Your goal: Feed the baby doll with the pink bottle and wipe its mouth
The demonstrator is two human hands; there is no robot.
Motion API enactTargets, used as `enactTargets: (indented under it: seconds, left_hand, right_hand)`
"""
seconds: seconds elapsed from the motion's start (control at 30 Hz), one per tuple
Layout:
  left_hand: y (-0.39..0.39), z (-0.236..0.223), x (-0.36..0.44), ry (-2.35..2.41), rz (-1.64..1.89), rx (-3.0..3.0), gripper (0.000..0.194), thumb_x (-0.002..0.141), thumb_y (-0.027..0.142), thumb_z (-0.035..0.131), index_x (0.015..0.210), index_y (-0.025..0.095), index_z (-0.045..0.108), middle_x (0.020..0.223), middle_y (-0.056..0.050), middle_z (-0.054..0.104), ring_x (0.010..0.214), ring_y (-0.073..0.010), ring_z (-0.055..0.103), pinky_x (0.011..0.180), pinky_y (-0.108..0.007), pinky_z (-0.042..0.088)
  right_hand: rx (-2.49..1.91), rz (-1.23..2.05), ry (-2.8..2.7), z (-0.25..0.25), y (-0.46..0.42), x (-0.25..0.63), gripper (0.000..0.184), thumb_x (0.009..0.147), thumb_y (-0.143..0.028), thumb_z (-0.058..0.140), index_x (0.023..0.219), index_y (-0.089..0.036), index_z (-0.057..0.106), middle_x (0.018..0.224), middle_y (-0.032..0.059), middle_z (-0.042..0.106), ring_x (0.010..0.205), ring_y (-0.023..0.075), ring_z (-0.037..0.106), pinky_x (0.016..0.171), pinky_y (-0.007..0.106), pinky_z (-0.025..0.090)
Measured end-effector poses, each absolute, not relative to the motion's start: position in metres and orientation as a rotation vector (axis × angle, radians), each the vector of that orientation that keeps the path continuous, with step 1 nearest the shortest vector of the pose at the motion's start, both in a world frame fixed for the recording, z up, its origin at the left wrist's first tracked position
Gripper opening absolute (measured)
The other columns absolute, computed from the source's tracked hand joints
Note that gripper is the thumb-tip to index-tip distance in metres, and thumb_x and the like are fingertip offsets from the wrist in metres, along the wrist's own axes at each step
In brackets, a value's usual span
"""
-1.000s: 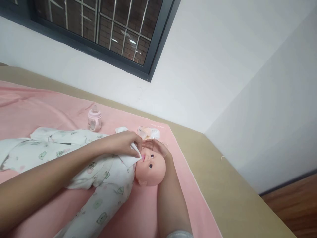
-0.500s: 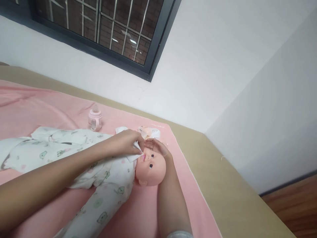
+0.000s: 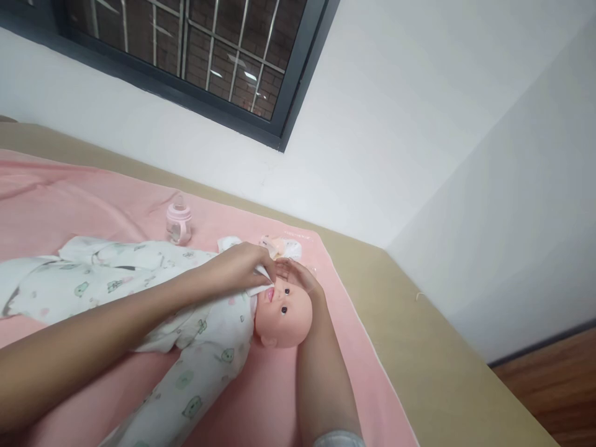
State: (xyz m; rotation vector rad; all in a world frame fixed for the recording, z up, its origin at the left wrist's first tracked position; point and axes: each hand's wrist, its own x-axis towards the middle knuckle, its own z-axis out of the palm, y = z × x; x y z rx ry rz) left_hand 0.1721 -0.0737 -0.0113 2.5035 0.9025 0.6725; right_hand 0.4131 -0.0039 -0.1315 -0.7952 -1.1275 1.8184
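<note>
A baby doll [image 3: 291, 320] lies on its back in a white patterned romper [image 3: 205, 335], its head toward the right. My left hand [image 3: 244, 264] reaches across its chest and pinches a thin white cloth or tissue [image 3: 261, 280] between thumb and fingers. One corner of that cloth touches the doll beside its mouth. On the far side of the head, my right hand [image 3: 298, 273] lies cupped with its fingers stretched out, the wrist against the top of the head. Part of the right palm and fingers is hidden behind the head and my left hand.
A pink blanket [image 3: 265, 397] lies under the doll on a wooden surface [image 3: 372, 298]. Behind the doll stands a baby bottle [image 3: 179, 222] with a pink collar and handle. A small wipes-like packet [image 3: 291, 248] lies beyond my hands. A white wall and barred window rise behind.
My left hand has shifted slightly to the right with the cloth, along the doll's mouth toward the far cheek. The right hand and the doll have hardly moved.
</note>
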Motion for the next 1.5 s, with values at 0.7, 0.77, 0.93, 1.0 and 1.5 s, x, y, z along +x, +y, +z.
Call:
enactTargets:
  seconds: [0.7, 0.77, 0.93, 1.0, 1.5]
  left_hand:
    - [-0.079, -0.011, 0.175, 0.776, 0.698, 2.449, 0.014, 0.074, 0.017, 0.066, 0.081, 0.023, 0.076, 0.084, 0.002, 0.070, 0.078, -0.0141, 0.064, 0.069, -0.019, 0.042]
    - [-0.079, -0.012, 0.176, 0.791, 0.715, 2.449, 0.013, 0.073, 0.017, 0.066, 0.080, 0.023, 0.075, 0.084, 0.003, 0.071, 0.079, -0.0144, 0.064, 0.069, -0.020, 0.042]
    - [-0.081, -0.014, 0.178, 0.844, 0.756, 2.456, 0.015, 0.072, 0.014, 0.065, 0.080, 0.021, 0.074, 0.084, 0.003, 0.072, 0.080, -0.0156, 0.064, 0.070, -0.022, 0.041]
    - [-0.081, -0.014, 0.179, 0.856, 0.753, 2.466, 0.015, 0.072, 0.014, 0.064, 0.080, 0.021, 0.074, 0.085, 0.002, 0.072, 0.081, -0.0164, 0.064, 0.071, -0.022, 0.041]
    - [-0.079, -0.001, 0.162, 0.772, 0.514, 2.392, 0.014, 0.074, 0.023, 0.063, 0.081, 0.024, 0.075, 0.083, 0.004, 0.072, 0.080, -0.0157, 0.064, 0.069, -0.020, 0.042]
  right_hand:
    - [-0.761, 1.832, -1.129, -0.129, -0.004, 0.413, 0.024, 0.084, -0.036, 0.058, 0.097, -0.018, 0.068, 0.102, 0.0067, 0.071, 0.097, 0.0177, 0.065, 0.096, 0.036, 0.047]
    - [-0.760, 1.835, -1.127, -0.129, -0.003, 0.413, 0.023, 0.084, -0.035, 0.058, 0.097, -0.019, 0.068, 0.101, 0.0063, 0.071, 0.097, 0.0173, 0.065, 0.096, 0.035, 0.047]
    - [-0.765, 1.837, -1.121, -0.130, -0.003, 0.413, 0.023, 0.083, -0.036, 0.059, 0.097, -0.019, 0.067, 0.102, 0.0058, 0.071, 0.098, 0.0171, 0.064, 0.097, 0.035, 0.046]
    - [-0.776, 1.836, -1.121, -0.131, -0.002, 0.413, 0.024, 0.082, -0.037, 0.060, 0.098, -0.020, 0.067, 0.102, 0.0057, 0.071, 0.098, 0.0171, 0.065, 0.097, 0.035, 0.046]
    - [-0.816, 1.821, -1.136, -0.131, -0.002, 0.413, 0.027, 0.080, -0.040, 0.062, 0.097, -0.019, 0.066, 0.104, 0.0071, 0.071, 0.106, 0.0200, 0.063, 0.103, 0.039, 0.043]
